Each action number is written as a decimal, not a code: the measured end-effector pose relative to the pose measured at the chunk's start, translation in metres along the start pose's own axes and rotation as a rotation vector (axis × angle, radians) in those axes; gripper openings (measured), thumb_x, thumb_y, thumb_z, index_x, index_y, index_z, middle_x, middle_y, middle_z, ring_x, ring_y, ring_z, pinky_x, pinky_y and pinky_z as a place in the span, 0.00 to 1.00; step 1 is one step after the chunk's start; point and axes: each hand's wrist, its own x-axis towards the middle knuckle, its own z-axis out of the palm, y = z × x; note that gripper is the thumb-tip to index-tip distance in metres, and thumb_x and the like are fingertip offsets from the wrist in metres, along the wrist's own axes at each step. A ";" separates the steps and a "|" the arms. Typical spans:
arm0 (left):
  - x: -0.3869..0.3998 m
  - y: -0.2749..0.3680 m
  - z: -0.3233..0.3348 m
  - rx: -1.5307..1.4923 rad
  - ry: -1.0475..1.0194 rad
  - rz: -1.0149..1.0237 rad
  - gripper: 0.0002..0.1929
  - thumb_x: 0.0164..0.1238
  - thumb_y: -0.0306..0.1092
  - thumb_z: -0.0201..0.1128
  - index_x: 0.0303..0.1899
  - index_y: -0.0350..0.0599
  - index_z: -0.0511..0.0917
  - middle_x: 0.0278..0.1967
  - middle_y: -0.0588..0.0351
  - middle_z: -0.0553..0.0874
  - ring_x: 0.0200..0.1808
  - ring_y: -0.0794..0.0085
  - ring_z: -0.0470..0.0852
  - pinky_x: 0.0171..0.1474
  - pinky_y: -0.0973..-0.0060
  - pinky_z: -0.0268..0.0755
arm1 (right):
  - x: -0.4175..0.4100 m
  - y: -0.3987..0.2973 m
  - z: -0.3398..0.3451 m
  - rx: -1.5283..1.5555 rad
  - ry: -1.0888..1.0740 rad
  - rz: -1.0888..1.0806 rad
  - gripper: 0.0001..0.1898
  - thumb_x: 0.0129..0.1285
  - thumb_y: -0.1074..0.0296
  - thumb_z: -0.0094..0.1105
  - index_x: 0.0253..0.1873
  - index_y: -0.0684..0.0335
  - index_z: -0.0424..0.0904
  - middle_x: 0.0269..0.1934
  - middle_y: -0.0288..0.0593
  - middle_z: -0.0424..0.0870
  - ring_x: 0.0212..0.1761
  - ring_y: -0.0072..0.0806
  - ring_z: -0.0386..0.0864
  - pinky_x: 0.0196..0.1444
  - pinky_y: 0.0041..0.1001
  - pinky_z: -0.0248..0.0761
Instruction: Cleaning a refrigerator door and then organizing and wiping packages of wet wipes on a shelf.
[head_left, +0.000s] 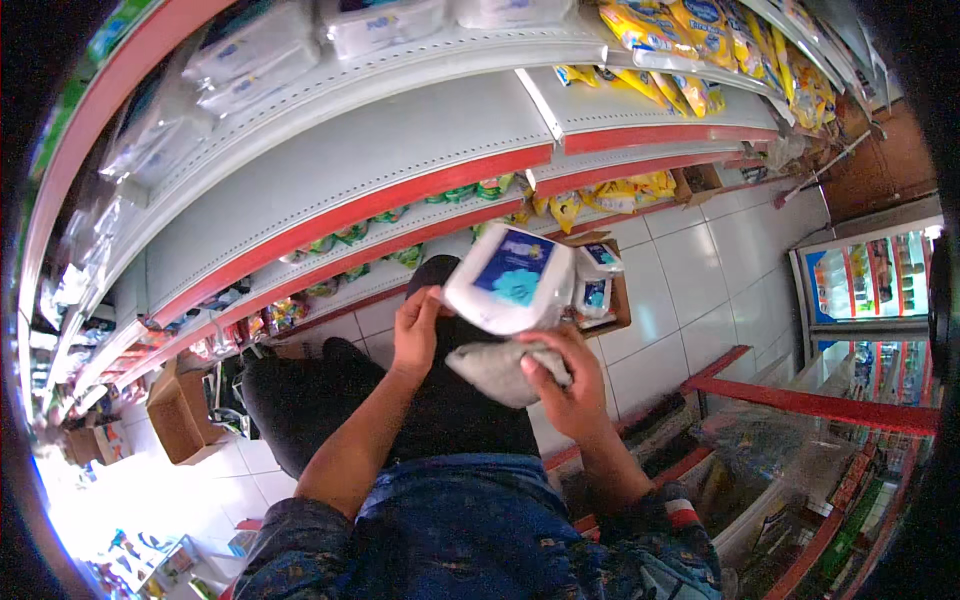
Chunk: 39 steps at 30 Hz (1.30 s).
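A white pack (480, 289), wrapped in clear plastic with a blue label and a turquoise flower, is held tilted above my dark-trousered legs. It looks like paper napkins or tissues. My left hand (415, 334) pinches its left edge between thumb and fingers. A folded grey cloth (484, 369) is in my right hand (574, 386), just below the pack's near edge. Those right fingers reach up by the pack's lower right corner; whether they touch it I cannot tell. Behind the pack, an open cardboard box (621, 300) on the floor holds several similar smaller-looking packs (595, 294).
Grey metal shelves (360, 172) with red edges curve across the front. White packs (255, 56) and yellow bags (675, 30) sit on the upper shelf. Another cardboard box (180, 412) stands at left. A red-edged rack (810, 401) and a glass-door fridge (866, 274) are at right.
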 end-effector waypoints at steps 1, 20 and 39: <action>-0.006 -0.002 -0.009 -0.318 0.060 -0.016 0.19 0.75 0.40 0.60 0.58 0.37 0.78 0.51 0.52 0.86 0.53 0.68 0.83 0.59 0.66 0.73 | 0.001 -0.018 0.002 0.110 -0.159 0.019 0.14 0.68 0.67 0.62 0.55 0.65 0.81 0.49 0.47 0.82 0.54 0.36 0.79 0.58 0.33 0.70; -0.138 0.076 -0.149 -1.027 -0.053 -0.283 0.55 0.58 0.84 0.42 0.77 0.50 0.56 0.73 0.38 0.65 0.71 0.36 0.67 0.69 0.30 0.59 | -0.004 -0.010 0.128 0.630 -0.274 0.427 0.24 0.71 0.65 0.63 0.65 0.65 0.66 0.57 0.45 0.78 0.60 0.33 0.76 0.62 0.33 0.70; -0.122 0.070 -0.120 -1.099 0.052 -0.162 0.53 0.54 0.89 0.38 0.69 0.55 0.68 0.58 0.43 0.79 0.51 0.42 0.82 0.52 0.40 0.77 | -0.080 -0.040 0.186 0.320 -0.720 0.009 0.19 0.75 0.62 0.55 0.65 0.62 0.71 0.65 0.53 0.76 0.71 0.44 0.71 0.72 0.39 0.59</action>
